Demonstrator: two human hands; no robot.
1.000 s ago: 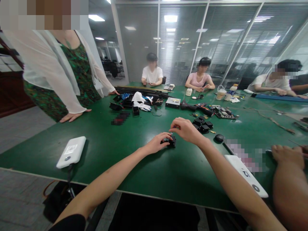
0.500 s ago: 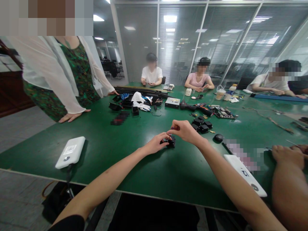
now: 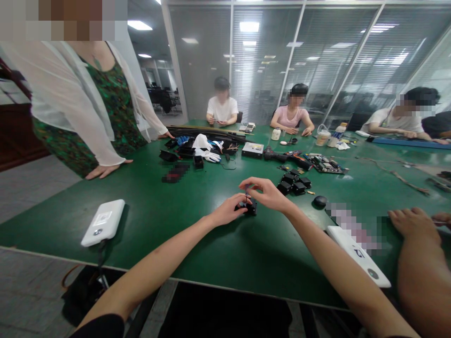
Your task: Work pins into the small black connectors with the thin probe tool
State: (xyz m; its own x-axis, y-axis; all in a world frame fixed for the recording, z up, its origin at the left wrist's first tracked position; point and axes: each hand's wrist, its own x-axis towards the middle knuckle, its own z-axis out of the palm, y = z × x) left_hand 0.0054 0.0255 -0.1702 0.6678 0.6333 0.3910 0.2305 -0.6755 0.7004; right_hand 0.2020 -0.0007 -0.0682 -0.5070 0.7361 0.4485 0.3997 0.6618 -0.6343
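On the green table, a small black box-shaped part (image 3: 251, 208) sits in front of me. My left hand (image 3: 228, 211) grips it from the left, thumb and fingers around its near and far sides. Above it, my right hand (image 3: 268, 193) has its fingertips closed on a thin upright tool, which looks like a small screwdriver (image 3: 247, 191). The tool's lower end meets the top of the black part, between the fingers of my left hand. Exactly where its tip rests is hidden.
Several similar black boxes (image 3: 294, 181) lie beyond my right hand, near a black mouse (image 3: 320, 202). White power banks (image 3: 104, 223) flank my arms. A circuit board (image 3: 326, 163), a power drill (image 3: 278, 154) and gloves (image 3: 204, 149) lie farther back. A neighbour's hand (image 3: 416, 223) rests at right.
My right hand has dropped slightly and shifted left, its fingers now more extended around the tool. My left hand and the black part stay in place. The neighbour's hand at right has moved a little.
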